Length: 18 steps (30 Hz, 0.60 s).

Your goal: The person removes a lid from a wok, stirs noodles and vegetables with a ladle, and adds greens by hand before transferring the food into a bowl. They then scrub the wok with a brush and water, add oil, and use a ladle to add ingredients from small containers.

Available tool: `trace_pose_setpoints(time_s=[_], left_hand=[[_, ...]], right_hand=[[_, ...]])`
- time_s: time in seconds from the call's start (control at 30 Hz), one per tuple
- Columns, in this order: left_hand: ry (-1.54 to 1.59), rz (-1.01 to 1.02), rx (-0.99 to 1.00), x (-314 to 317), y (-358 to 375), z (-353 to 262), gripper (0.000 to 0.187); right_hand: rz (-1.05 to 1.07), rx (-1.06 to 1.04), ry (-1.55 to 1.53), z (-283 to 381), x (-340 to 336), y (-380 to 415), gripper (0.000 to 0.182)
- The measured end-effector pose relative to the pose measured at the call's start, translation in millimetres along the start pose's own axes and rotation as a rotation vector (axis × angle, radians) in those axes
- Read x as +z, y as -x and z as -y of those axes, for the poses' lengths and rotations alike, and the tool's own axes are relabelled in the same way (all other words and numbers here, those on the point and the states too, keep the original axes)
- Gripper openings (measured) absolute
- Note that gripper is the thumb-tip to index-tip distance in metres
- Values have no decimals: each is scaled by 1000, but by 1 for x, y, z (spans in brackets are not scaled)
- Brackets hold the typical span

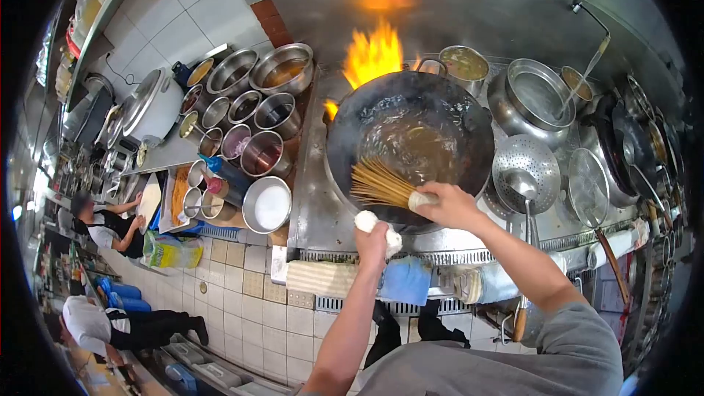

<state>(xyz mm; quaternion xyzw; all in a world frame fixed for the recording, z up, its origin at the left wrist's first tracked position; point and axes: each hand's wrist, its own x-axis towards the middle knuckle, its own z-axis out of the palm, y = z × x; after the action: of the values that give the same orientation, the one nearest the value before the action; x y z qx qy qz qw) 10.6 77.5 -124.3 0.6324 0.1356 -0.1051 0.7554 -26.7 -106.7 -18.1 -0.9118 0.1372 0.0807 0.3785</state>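
Observation:
A large black wok (473,143) sits on the stove with cloudy, bubbling liquid inside. My right hand (453,207) is closed around the wrapped handle end of a bamboo wok brush (378,182). The brush's bristles spread to the left over the near part of the wok. At the wok's near rim my left hand (372,240) is closed on a bunched white cloth (366,221). Whether the cloth grips the wok's edge is hidden.
Flames (374,55) rise behind the wok. Left stand several steel seasoning pots, including a bowl of white granules (267,205). Right are a perforated strainer (525,174), a ladle (529,198) and a large pot (539,92). Two people (117,224) work at far left.

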Motion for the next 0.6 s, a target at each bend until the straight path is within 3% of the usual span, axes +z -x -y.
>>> trace_pose_setpoints(time_s=[0.1,0.17,0.2,0.27,0.33,0.37,0.43,0.47,0.5,0.53,0.57,0.6], left_hand=[[-45,15,-3,-2,-8,4,12],[-88,41,-25,-4,-5,4,12],[-75,27,-28,-1,-3,-1,12],[-67,31,-45,0,1,-1,13],[-104,8,-32,-2,-3,5,20],[-71,8,-59,-4,-9,15,33],[-120,9,-89,-6,-17,26,39],[-177,4,-121,-7,-18,29,46],[-139,33,-134,-8,-19,29,49],[-139,36,-137,-9,-21,32,49],[-136,28,-126,-11,-24,38,48],[-130,24,-112,-10,-25,41,48]], right_hand=[[-108,12,-160,16,0,-74,45],[-293,259,-540,47,10,-98,43],[-409,158,-472,34,37,-112,43],[-413,-47,-157,28,53,-77,41],[-240,-135,107,18,31,-15,39],[-140,-8,289,15,15,12,38],[-47,139,648,-15,-22,35,32],[-30,104,791,-39,-47,26,28],[-223,124,748,-37,-71,22,27],[-465,-31,790,-60,-85,-4,27],[-376,170,690,-36,-105,-35,28],[-383,200,636,-19,-110,-63,30]])
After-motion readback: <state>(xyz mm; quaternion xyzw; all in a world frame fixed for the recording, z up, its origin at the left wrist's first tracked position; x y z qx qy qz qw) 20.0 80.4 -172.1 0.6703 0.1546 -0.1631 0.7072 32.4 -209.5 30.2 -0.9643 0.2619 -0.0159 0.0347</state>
